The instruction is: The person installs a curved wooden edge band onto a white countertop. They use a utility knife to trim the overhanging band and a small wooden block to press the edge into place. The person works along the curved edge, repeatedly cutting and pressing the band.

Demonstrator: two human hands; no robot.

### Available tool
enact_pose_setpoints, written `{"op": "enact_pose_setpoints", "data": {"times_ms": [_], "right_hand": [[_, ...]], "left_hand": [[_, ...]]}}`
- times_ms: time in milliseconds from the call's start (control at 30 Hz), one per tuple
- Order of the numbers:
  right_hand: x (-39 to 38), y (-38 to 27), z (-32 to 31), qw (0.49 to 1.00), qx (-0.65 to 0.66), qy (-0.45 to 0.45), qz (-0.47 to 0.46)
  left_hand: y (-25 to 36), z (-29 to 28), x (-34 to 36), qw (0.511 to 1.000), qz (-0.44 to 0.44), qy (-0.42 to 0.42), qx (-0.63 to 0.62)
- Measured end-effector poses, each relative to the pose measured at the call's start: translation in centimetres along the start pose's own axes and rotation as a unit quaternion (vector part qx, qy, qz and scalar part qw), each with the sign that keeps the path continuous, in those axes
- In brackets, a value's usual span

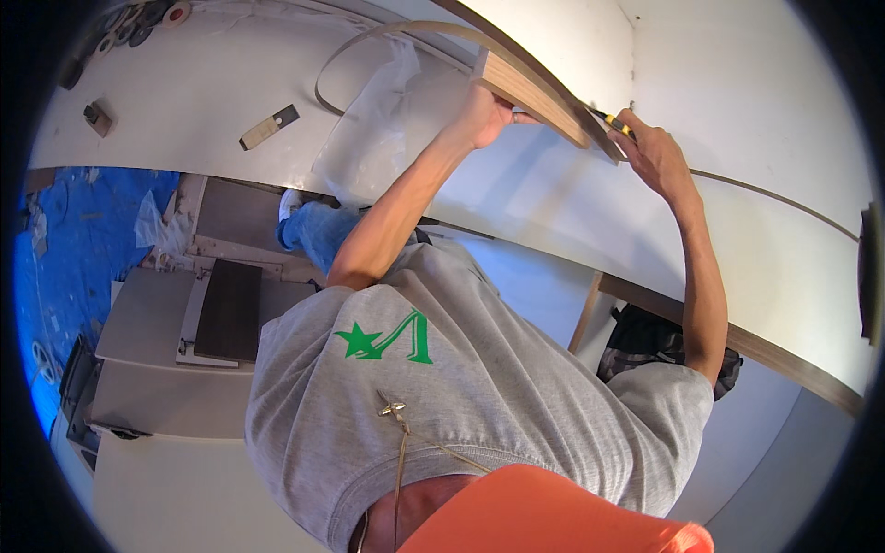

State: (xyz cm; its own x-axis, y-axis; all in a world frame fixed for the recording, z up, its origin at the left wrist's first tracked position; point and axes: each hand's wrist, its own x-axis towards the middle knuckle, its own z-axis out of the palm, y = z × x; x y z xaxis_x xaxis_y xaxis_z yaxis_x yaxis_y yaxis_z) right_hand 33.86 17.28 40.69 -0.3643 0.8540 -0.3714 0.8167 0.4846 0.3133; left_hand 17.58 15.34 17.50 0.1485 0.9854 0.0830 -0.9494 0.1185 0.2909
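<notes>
My left hand (487, 118) grips a short wood-grain board (533, 94) from its near side, holding it tilted above the white worktop. A long, thin brown edge-banding strip (373, 35) lies along the board's far side and loops back to the left. In my right hand (656, 152) is a yellow-and-black utility knife (618, 124), its tip at the strip near the board's right end. Whether the blade touches the strip is too small to tell. My left fingers are partly hidden behind the board.
Clear plastic film (369, 106) lies on the white worktop (221, 74), near a flat two-tone tool (269, 127) and a small block (97, 118). Several rolls (175, 13) sit far left. Blue sheeting (92, 230) and a dark panel (230, 309) are left; a black bag (636, 336) sits below.
</notes>
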Motion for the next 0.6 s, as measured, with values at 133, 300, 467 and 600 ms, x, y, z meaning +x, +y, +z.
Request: {"op": "enact_pose_setpoints", "data": {"times_ms": [133,300,467,600], "right_hand": [[0.3,-1.8,-0.8,0.997,0.026,0.058,-0.038],[2.8,-4.4,-0.1,0.994,0.056,0.074,-0.055],[3.7,-4.8,0.1,0.994,0.049,0.074,-0.069],[3.9,-4.3,0.7,0.993,0.045,0.079,-0.075]], "left_hand": [[-0.1,-0.2,0.1,1.0,-0.013,-0.026,0.009],[0.1,-0.1,-0.2,1.0,-0.005,0.007,0.014],[0.2,0.1,-0.2,1.0,-0.001,0.005,0.003],[0.0,-0.1,0.0,1.0,0.0,0.004,-0.012]]}}
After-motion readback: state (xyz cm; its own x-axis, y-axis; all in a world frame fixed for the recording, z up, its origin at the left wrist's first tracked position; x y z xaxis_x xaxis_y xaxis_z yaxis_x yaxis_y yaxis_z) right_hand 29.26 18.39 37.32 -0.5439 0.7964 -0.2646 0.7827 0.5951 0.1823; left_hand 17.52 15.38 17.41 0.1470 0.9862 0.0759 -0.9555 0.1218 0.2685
